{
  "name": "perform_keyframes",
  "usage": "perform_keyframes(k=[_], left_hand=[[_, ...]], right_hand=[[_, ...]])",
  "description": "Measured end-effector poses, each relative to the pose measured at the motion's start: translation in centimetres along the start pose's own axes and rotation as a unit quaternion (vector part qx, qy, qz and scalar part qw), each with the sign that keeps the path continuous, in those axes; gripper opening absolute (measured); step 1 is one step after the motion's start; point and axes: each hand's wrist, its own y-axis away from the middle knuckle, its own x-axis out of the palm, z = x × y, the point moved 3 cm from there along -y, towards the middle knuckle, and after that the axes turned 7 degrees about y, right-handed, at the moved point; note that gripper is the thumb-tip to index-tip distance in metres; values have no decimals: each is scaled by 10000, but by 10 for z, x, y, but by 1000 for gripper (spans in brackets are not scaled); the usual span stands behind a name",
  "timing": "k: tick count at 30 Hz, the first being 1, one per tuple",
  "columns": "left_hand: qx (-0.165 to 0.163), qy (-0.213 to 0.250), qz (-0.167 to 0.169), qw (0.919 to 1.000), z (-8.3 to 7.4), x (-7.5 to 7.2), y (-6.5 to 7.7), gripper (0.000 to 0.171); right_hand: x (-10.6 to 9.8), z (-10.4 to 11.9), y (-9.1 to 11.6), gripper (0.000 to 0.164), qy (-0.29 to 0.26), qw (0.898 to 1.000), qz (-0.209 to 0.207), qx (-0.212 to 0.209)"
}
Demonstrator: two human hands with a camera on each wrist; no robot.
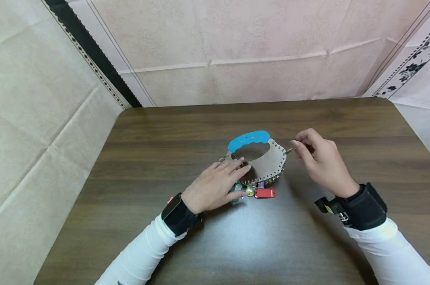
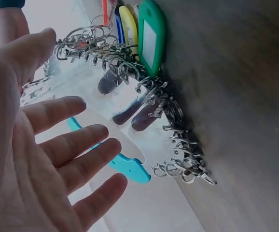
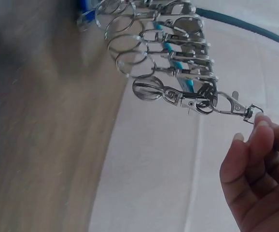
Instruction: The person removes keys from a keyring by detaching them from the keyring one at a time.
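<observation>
A metal plate (image 1: 271,160) with a blue handle (image 1: 248,139) is on the wooden table, its rim lined with several metal clasps and rings. My left hand (image 1: 215,186) lies over the plate's near left part, fingers extended; whether they touch the metal is unclear. At the plate's right edge, my right hand (image 1: 319,160) pinches the end of a small snap hook (image 3: 233,106) between thumb and forefinger. That hook links to the outermost rim clasp. Along the near rim hang a red key tag (image 1: 265,193), a yellow tag (image 1: 250,191) and a green tag (image 2: 151,29).
The brown table (image 1: 147,166) extends around the plate on all sides. Pale patterned cloth (image 1: 254,51) hangs behind its far edge, with more cloth at left and right. Black straps with devices (image 1: 364,208) are on both wrists.
</observation>
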Motion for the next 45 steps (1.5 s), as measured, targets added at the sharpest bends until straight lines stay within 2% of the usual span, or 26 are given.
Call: perform_keyframes(k=[8,13,20,27,35,41,45], left_hand=[[218,25,-736,9970,-5,-9,2,62],[391,134,-1302,9906,-9,-17,4,52],[630,344,-1823,9806,-16,-29,5,40],[801,652,-2220,9696,-22,-42,3,35],[1025,1112,-2749,9495,-32,-62,-7,28],[1047,1539,-2914,9383,-37,-72,-14,27],[1136,1571,-3038,9328,-40,-76,-15,24]], right_hand=[[-4,18,-2,5,-481,9988,-94,-6],[-5,26,-3,8,-775,9969,-102,-53],[-6,37,-4,7,-1064,9943,-15,-27],[-8,49,-4,8,-1273,9918,13,-108],[-10,61,-3,10,-1428,9894,27,-265],[-8,70,-3,10,-1522,9873,138,-429],[-6,76,-4,10,-1571,9858,207,-553]])
